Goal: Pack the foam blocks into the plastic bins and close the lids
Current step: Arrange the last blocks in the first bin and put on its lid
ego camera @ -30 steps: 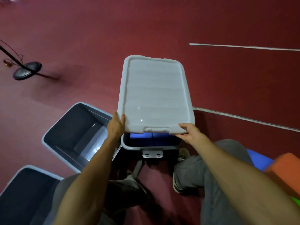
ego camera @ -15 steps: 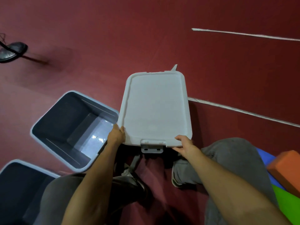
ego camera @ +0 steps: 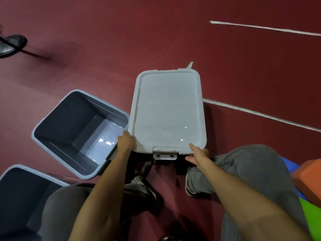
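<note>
On the floor [ego camera: 243,66], left grip [ego camera: 126,141] and right grip [ego camera: 198,154] clamp the lid [ego camera: 167,108]; uneven pressing may leave its latch [ego camera: 165,156] unseated.

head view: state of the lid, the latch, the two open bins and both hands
lid, down flat, closed
front latch, hanging down, apparently not fastened
left bin, lidless, empty
near-left bin, lidless, inside dark
left hand, grips lid's near left corner
right hand, pinches lid's near right corner
</note>
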`<state>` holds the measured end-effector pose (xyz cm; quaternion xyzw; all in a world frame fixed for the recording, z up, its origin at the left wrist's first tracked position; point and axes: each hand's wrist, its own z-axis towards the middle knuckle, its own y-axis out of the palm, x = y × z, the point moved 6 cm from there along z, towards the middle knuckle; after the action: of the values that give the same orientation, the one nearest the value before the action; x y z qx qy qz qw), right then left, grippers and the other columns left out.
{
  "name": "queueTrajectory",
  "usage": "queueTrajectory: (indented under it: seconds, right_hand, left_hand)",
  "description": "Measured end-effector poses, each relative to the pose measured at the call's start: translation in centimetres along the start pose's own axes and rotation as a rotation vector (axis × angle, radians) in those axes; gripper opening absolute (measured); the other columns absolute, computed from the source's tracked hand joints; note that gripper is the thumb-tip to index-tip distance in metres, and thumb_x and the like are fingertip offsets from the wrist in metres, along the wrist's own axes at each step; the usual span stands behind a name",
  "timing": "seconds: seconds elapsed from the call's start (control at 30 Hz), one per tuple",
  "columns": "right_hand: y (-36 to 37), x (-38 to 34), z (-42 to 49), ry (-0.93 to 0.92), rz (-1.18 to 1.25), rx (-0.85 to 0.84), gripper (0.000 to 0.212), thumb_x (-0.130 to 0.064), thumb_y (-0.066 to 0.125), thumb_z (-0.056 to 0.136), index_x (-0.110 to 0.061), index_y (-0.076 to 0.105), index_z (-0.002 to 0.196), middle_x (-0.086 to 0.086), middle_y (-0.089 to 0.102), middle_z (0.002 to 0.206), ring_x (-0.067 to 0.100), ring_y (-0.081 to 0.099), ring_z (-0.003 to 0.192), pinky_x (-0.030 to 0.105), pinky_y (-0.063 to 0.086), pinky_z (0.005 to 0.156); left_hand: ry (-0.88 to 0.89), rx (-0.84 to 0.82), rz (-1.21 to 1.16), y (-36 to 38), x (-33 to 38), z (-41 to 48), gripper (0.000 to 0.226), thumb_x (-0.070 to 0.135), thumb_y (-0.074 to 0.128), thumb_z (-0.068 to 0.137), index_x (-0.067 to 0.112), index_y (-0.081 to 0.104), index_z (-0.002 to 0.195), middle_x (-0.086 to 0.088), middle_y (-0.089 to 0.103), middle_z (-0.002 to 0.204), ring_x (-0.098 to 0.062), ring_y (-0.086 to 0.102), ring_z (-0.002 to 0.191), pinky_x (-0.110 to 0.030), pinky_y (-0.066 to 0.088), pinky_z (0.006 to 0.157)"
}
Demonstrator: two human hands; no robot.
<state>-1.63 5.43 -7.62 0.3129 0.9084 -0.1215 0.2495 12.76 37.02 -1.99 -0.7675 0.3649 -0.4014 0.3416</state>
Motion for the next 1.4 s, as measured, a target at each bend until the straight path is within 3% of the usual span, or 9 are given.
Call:
queueTrajectory:
  seconds: [0.27, 0.47, 0.63, 0.83, 0.9, 1.0, 1.07, 1.17, 1.4]
  right_hand:
    - [0.7, -0.2, 0.2, -0.018, 0.02, -0.011, 0.052, -0.027, 0.082, 0.077, -0.002, 0.058, 0.115, 0.022, 0.068, 0.099, 0.034, 0.073, 0.06, 0.045, 0.063, 0.066]
    - [1.0, -0.5, 0.1, -0.011, 0.138, -0.005, 0.038, -0.008, 0.072, 0.085, 0.003, 0.058, 0.118, 0.023, 0.066, 0.107, 0.038, 0.07, 0.068, 0.045, 0.062, 0.07]
    - [0.8, 0.3, -0.1, -0.014, 0.25, 0.054, 0.03, -0.004, 0.069, 0.084, 0.002, 0.059, 0.113, 0.022, 0.066, 0.101, 0.041, 0.069, 0.078, 0.047, 0.062, 0.066]
    - [-0.5, 0.6, 0.9, -0.096, 0.172, 0.246, 0.033, -0.022, 0.076, 0.072, -0.001, 0.067, 0.096, 0.015, 0.073, 0.085, 0.029, 0.072, 0.069, 0.034, 0.06, 0.056]
    - [-0.9, 0.0, 0.9, -0.147, 0.155, 0.302, 0.033, -0.029, 0.077, 0.07, -0.004, 0.069, 0.091, 0.011, 0.072, 0.078, 0.027, 0.07, 0.062, 0.037, 0.06, 0.055]
    - [-2.2, -2.0, 1.5, -0.239, 0.186, 0.385, 0.043, -0.039, 0.078, 0.068, -0.004, 0.073, 0.092, 0.007, 0.073, 0.081, 0.026, 0.072, 0.07, 0.047, 0.062, 0.063]
    - [-3.1, -2.6, 1.8, -0.231, 0.171, 0.374, 0.045, -0.037, 0.078, 0.073, -0.002, 0.071, 0.099, 0.009, 0.074, 0.09, 0.025, 0.072, 0.076, 0.046, 0.062, 0.066]
    - [-3.8, -2.0, 1.9, -0.162, 0.11, 0.29, 0.045, -0.036, 0.078, 0.08, -0.001, 0.065, 0.106, 0.01, 0.07, 0.092, 0.025, 0.068, 0.07, 0.034, 0.06, 0.054]
    - [-2.8, -1.3, 2.5, -0.073, 0.25, 0.139, 0.054, -0.039, 0.08, 0.078, -0.008, 0.055, 0.114, 0.014, 0.065, 0.109, 0.033, 0.069, 0.091, 0.037, 0.059, 0.058]
  left_hand:
    - [-0.052, 0.043, -0.055, -0.2, -0.3, -0.7, 0.028, 0.023, 0.048, 0.102, 0.004, 0.042, 0.122, -0.014, 0.055, 0.102, -0.028, 0.053, 0.083, -0.038, 0.043, 0.067]
    - [-0.083, 0.062, -0.128, 0.2, -1.0, -0.9, 0.037, 0.028, 0.055, 0.1, 0.001, 0.044, 0.123, -0.02, 0.062, 0.117, -0.039, 0.061, 0.104, -0.039, 0.044, 0.073]
    - [-0.062, 0.066, -0.182, 0.9, -0.8, -1.1, 0.03, 0.022, 0.054, 0.1, 0.001, 0.044, 0.119, -0.021, 0.06, 0.117, -0.036, 0.059, 0.101, -0.039, 0.044, 0.075]
    - [-0.057, 0.061, -0.175, 1.1, 0.0, -0.6, 0.035, 0.02, 0.06, 0.096, -0.003, 0.049, 0.121, -0.024, 0.06, 0.122, -0.041, 0.058, 0.111, -0.041, 0.047, 0.088]
    - [-0.059, 0.059, -0.172, 1.2, 0.2, -0.4, 0.036, 0.021, 0.062, 0.093, -0.003, 0.052, 0.118, -0.023, 0.062, 0.119, -0.04, 0.06, 0.11, -0.041, 0.049, 0.089]
    - [-0.039, 0.025, -0.169, 1.7, 1.0, -0.5, 0.037, 0.028, 0.068, 0.085, -0.001, 0.058, 0.107, -0.019, 0.067, 0.108, -0.037, 0.064, 0.102, -0.042, 0.055, 0.086]
    - [-0.04, 0.009, -0.187, 2.5, 1.3, -1.1, 0.036, 0.027, 0.069, 0.085, -0.001, 0.058, 0.104, -0.018, 0.067, 0.105, -0.036, 0.065, 0.099, -0.041, 0.055, 0.083]
    - [-0.059, 0.003, -0.225, 3.5, 1.0, -2.6, 0.034, 0.024, 0.066, 0.089, -0.001, 0.054, 0.108, -0.016, 0.062, 0.104, -0.036, 0.062, 0.098, -0.036, 0.049, 0.076]
    - [-0.053, 0.027, -0.252, 3.7, 0.8, -3.2, 0.033, 0.026, 0.063, 0.091, 0.001, 0.051, 0.11, -0.012, 0.058, 0.103, -0.028, 0.056, 0.09, -0.035, 0.045, 0.074]
